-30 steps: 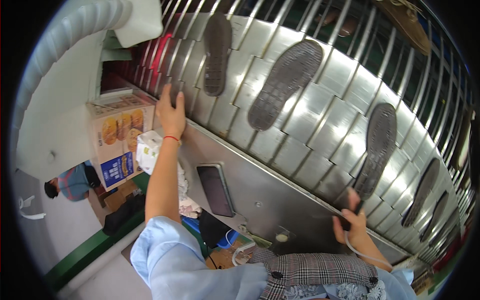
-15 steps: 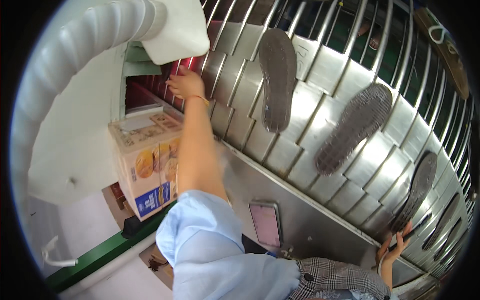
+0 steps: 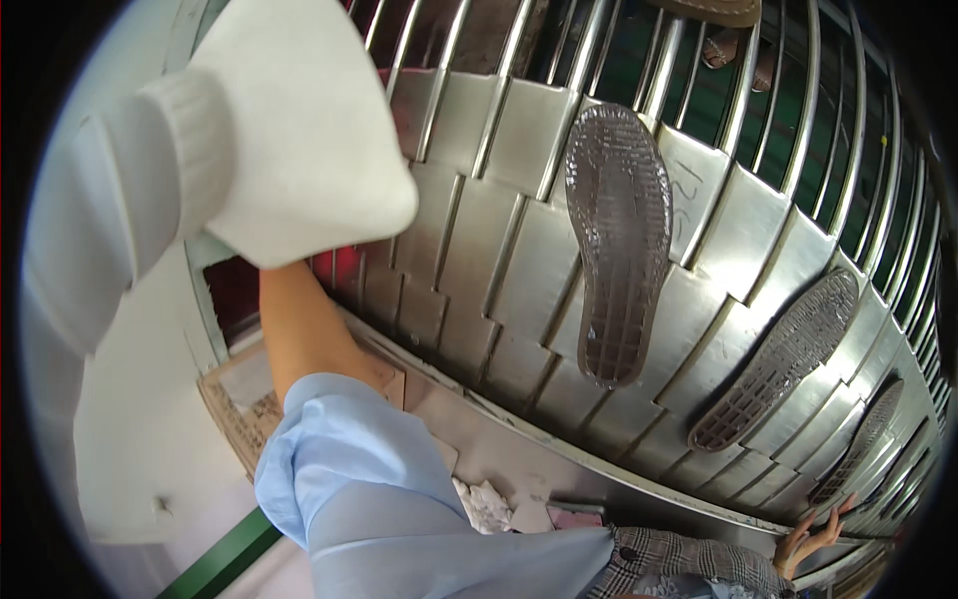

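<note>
My left forearm (image 3: 309,334) reaches up from a light blue sleeve and passes behind a white exhaust hood (image 3: 309,130); the hood hides my left hand. At the far lower right, my right hand (image 3: 813,539) is at the near edge of a metal slat conveyor (image 3: 439,240), fingers apart, with no held thing visible. Just above those fingers lies a dark shoe sole (image 3: 860,439). Two more glossy brown soles, one large in the middle (image 3: 621,250) and one to its right (image 3: 778,359), rest apart on the slats with their ridged faces up.
A ribbed white duct (image 3: 100,200) runs down the left from the hood. Below my forearm is a cardboard box (image 3: 235,409), with a green rail (image 3: 225,554) lower down. Crumpled paper (image 3: 484,506) and a phone (image 3: 576,515) lie beside the conveyor. Metal bars (image 3: 798,130) continue beyond the slats.
My view has shifted, and the hood looks larger. My left hand, visible before below the hood, is now behind it. The thin dark stick at my right hand no longer shows.
</note>
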A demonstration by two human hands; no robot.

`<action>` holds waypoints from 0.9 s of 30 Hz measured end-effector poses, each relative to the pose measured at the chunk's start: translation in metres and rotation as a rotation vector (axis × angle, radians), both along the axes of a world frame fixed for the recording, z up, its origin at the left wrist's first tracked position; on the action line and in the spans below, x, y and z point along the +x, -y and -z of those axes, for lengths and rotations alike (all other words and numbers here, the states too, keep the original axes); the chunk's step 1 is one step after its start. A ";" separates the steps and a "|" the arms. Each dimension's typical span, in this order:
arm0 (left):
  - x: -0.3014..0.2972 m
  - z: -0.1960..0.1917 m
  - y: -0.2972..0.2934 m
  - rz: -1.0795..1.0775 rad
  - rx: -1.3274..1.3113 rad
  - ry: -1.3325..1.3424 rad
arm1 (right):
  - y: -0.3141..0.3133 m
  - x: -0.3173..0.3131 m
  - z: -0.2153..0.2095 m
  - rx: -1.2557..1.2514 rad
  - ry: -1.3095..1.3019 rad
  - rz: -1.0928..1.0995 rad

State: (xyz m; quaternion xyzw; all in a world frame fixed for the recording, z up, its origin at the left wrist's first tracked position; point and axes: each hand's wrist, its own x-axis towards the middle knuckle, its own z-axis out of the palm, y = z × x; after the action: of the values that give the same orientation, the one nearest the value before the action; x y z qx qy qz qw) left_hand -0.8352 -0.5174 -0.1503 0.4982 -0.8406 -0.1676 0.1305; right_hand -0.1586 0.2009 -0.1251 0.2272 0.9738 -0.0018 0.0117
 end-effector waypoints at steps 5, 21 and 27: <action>-0.035 0.014 0.022 0.052 0.037 -0.051 | -0.010 0.046 0.012 0.127 0.126 0.267; -0.074 0.031 0.074 0.140 0.133 -0.164 | 0.002 0.029 0.005 -0.014 0.092 0.304; -0.072 0.023 0.059 0.148 0.214 -0.187 | 0.018 -0.005 0.005 -0.100 0.013 0.145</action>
State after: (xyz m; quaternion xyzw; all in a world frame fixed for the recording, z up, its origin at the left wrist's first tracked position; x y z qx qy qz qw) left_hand -0.9077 -0.5760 -0.1730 0.4281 -0.8366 -0.3111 0.1414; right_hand -0.1632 0.1830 -0.1299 0.2963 0.9534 -0.0495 0.0293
